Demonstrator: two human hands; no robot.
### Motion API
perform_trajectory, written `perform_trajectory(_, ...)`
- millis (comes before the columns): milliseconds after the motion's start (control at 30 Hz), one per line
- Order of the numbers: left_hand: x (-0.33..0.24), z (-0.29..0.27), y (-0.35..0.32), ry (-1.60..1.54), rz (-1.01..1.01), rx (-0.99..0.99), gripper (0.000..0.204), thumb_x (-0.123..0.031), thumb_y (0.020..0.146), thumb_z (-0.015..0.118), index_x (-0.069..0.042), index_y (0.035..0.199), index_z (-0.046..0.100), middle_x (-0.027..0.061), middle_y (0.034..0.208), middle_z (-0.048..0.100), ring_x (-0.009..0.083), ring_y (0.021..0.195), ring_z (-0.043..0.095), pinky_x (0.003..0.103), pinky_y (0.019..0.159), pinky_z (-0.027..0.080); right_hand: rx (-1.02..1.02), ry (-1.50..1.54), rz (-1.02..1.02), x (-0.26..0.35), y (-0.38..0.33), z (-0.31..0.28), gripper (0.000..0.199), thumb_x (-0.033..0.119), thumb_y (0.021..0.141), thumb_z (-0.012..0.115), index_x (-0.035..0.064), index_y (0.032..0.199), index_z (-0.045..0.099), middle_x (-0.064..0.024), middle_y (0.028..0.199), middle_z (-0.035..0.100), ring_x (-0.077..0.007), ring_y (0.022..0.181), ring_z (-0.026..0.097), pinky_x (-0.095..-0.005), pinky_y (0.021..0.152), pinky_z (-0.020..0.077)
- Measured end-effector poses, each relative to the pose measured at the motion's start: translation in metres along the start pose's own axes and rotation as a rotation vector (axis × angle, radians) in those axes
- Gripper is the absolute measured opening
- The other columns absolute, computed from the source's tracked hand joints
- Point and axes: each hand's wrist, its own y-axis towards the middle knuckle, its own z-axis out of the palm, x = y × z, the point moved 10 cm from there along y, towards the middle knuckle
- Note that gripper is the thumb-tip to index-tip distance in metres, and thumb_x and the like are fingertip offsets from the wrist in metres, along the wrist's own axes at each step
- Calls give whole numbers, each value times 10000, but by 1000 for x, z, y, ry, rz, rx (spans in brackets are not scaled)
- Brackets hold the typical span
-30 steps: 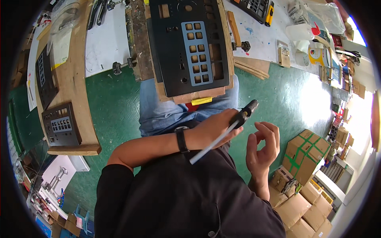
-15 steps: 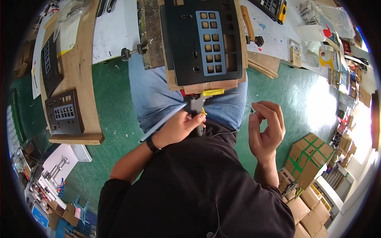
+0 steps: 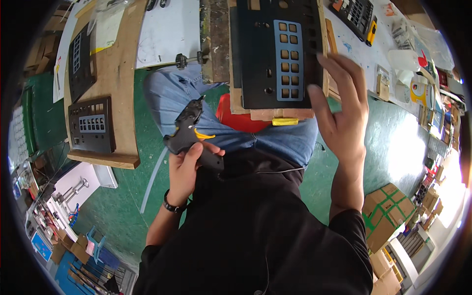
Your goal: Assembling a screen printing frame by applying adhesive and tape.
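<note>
Far left, around 10 and 9 o'clock, two black faceplates [image 3: 92,125] are lying on a wooden board [image 3: 123,73]; the board's top end is running out of frame. At 8 o'clock, near centre, the left hand [image 3: 184,167] is closing around the handle of a black glue gun [image 3: 186,132], yellow trigger exposed; fingers behind the handle are partly hiding. The nozzle is pointing toward 1 o'clock; a translucent glue stick [image 3: 154,181] is sticking out of the rear toward 7. At 12 to 1 o'clock, a large black control panel [image 3: 259,59] with a blue-grey keypad insert [image 3: 289,61] is resting over the lap on a wooden support, top end cut off, right edge partly covered by the right hand [image 3: 346,115]. That hand is hovering at 2 o'clock, fingers apart, gripping nothing, slightly blurred; can't tell if fingertips are touching the panel. Toward 1–2 o'clock, a yellow utility knife [image 3: 372,32] is lying on the bench. At 2, a white bottle [image 3: 400,58] with red top is standing near a clear plastic bag [image 3: 435,46], contents unclear. At 4, a green-taped carton [image 3: 386,211] is sitting on the floor, contents hidden.
</note>
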Motion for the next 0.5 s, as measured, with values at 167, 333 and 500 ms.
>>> perform_trajectory(167,-66,0,-5,-1,232,-28,236,-135,1085,548,53,1205,627,199,966,751,328,851,768,398,857,630,84,-256,-196,3,60,47,536,395,986,734,152,1457,654,-139,1527,555,-392,1425,500,-507,1156,427)
perform_trajectory(333,-115,20,38,-124,401,-51,348,-235,1104,553,45,1298,623,138,825,683,274,702,712,339,707,579,171,-383,-195,-5,97,77,598,456,1014,679,206,1550,590,-112,1648,473,-434,1544,375,-524,1245,351)
perform_trajectory(500,-135,40,95,-123,367,-69,463,-357,1112,495,38,1274,674,78,765,617,207,632,648,295,645,498,219,-446,-218,-3,102,89,661,646,984,641,243,1509,630,-136,1617,478,-463,1524,372,-624,1235,303)
